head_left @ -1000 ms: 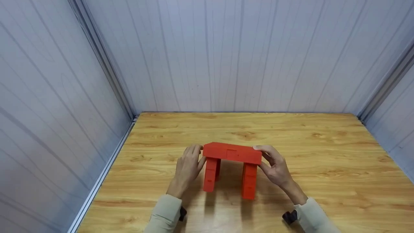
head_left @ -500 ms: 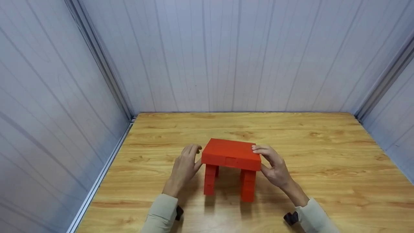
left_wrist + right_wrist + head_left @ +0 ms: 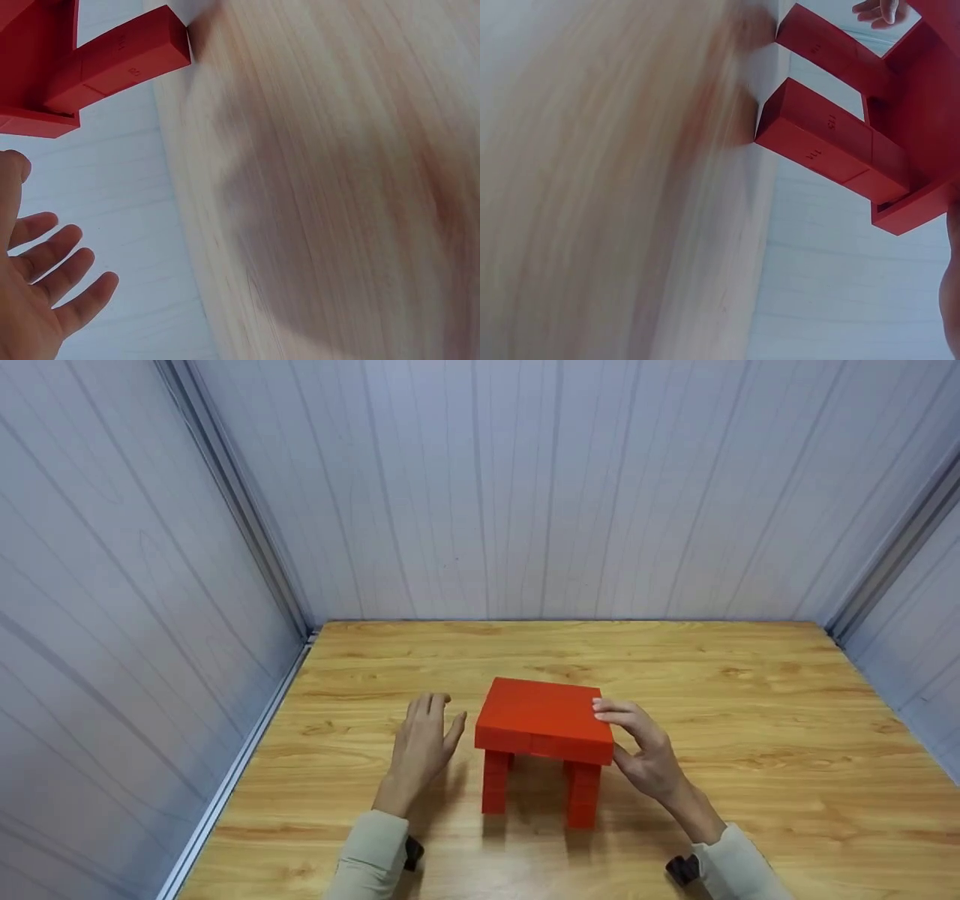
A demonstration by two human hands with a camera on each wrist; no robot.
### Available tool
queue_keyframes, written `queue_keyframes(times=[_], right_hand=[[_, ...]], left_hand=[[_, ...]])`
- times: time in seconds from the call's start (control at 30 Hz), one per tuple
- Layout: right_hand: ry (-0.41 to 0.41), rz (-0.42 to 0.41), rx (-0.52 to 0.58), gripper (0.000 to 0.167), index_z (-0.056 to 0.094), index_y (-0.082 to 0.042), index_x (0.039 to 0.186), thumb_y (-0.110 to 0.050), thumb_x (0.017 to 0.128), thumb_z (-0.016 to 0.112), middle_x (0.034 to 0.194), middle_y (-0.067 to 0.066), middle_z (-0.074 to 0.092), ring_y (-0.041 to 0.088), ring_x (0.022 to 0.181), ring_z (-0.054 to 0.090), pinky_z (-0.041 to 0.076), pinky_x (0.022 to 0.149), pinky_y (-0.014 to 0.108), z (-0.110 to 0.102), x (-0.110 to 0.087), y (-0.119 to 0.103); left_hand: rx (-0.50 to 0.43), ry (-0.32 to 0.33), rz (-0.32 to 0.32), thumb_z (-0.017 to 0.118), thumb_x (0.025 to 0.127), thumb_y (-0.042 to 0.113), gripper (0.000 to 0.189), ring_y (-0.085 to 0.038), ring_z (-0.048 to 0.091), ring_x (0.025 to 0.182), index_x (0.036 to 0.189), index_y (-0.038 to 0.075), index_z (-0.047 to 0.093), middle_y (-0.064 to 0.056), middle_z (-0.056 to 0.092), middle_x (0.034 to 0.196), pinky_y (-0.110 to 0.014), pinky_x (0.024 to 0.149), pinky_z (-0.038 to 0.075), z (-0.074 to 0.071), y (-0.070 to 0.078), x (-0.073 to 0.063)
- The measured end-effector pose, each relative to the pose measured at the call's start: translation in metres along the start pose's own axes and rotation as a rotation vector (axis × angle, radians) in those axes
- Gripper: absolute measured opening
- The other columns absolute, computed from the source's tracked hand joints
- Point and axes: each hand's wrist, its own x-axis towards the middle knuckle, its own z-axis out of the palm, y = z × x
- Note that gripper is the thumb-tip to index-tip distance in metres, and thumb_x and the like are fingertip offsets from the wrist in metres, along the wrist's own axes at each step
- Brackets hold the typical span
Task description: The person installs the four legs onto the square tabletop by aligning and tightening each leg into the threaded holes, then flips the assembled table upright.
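Observation:
A small red stool-like piece (image 3: pixel 544 709) stands upright on its block legs (image 3: pixel 495 784) at the middle of the wooden table. Its square top is like a shallow tray turned over, and numbers mark the legs (image 3: pixel 829 139) in the right wrist view. My right hand (image 3: pixel 649 754) holds the right edge, fingertips on the top and thumb at the side. Apart from the stool's left side, my left hand (image 3: pixel 421 739) has its fingers spread and holds nothing. In the left wrist view, one leg (image 3: pixel 124 60) shows above the loose fingers of my left hand (image 3: pixel 45 277).
The wooden tabletop (image 3: pixel 750 720) stretches around the stool on all sides. A pale panel wall (image 3: pixel 517 495) closes off the back, with further panels at left (image 3: pixel 127 607) and right. Dark wrist devices (image 3: pixel 682 870) sit at both sleeves.
The stool has tipped down from a tilt, so its top now shows more fully, and it has shifted slightly right. My left hand has let go and drawn away left; my right hand stays at its edge.

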Motion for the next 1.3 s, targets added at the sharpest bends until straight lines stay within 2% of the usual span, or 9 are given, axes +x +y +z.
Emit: queue_keyframes(times=[0.37,0.53,0.67,0.8,0.9,1.0,1.3], right_hand=[[-0.096,-0.017,-0.133,0.027,0.057,0.015,0.105,-0.008,0.092,0.061,0.108,0.034,0.056,0.046,0.106,0.055,0.042,0.108,0.03,-0.003,0.002,-0.012],[-0.121,-0.039,-0.2,0.03,0.058,0.013,0.107,-0.014,0.094,0.058,0.11,0.033,0.056,0.044,0.107,0.055,0.042,0.108,0.028,-0.006,-0.007,-0.006],[-0.136,-0.056,-0.254,0.03,0.059,0.01,0.109,-0.016,0.095,0.057,0.112,0.031,0.057,0.041,0.111,0.057,0.042,0.107,0.027,-0.008,-0.018,0.003],[-0.156,-0.077,-0.289,0.029,0.059,0.008,0.112,-0.016,0.095,0.058,0.114,0.029,0.058,0.041,0.111,0.057,0.043,0.106,0.027,-0.01,-0.023,0.006],[-0.168,-0.094,-0.311,0.029,0.059,0.007,0.113,-0.015,0.095,0.058,0.115,0.029,0.057,0.04,0.111,0.057,0.043,0.106,0.027,-0.01,-0.024,0.006],[-0.177,-0.103,-0.331,0.028,0.058,0.006,0.113,-0.015,0.096,0.057,0.116,0.028,0.057,0.039,0.111,0.057,0.043,0.106,0.027,-0.01,-0.024,0.004],[-0.209,-0.092,-0.396,0.029,0.058,0.004,0.115,-0.018,0.098,0.053,0.118,0.026,0.057,0.038,0.112,0.058,0.041,0.107,0.026,-0.01,-0.024,0.002]], left_hand=[[-0.013,-0.029,-0.025,0.056,0.095,0.035,0.035,-0.029,0.056,0.098,0.109,0.003,0.056,-0.011,0.058,0.104,-0.041,0.073,0.054,0.002,0.001,-0.002],[-0.038,-0.059,-0.053,0.055,0.096,0.037,0.036,-0.029,0.056,0.098,0.11,0.004,0.056,-0.011,0.058,0.106,-0.041,0.076,0.053,0.002,0.002,-0.003],[-0.12,-0.122,-0.128,0.052,0.097,0.039,0.036,-0.026,0.055,0.099,0.11,0.007,0.056,-0.009,0.058,0.108,-0.04,0.077,0.052,0.002,0.004,-0.004],[-0.286,-0.201,-0.243,0.05,0.098,0.04,0.033,-0.023,0.056,0.098,0.109,0.01,0.056,-0.008,0.058,0.107,-0.038,0.079,0.052,0.001,0.007,-0.003],[-0.383,-0.228,-0.305,0.05,0.098,0.039,0.029,-0.021,0.058,0.096,0.106,0.011,0.057,-0.006,0.059,0.104,-0.037,0.081,0.053,0.0,0.008,-0.002],[-0.409,-0.233,-0.315,0.05,0.098,0.037,0.027,-0.019,0.059,0.093,0.104,0.012,0.058,-0.004,0.059,0.101,-0.036,0.082,0.053,0.0,0.007,0.0],[-0.4,-0.235,-0.331,0.049,0.099,0.038,0.028,-0.018,0.058,0.092,0.104,0.012,0.057,-0.003,0.058,0.099,-0.034,0.081,0.053,-0.001,0.004,-0.001]])
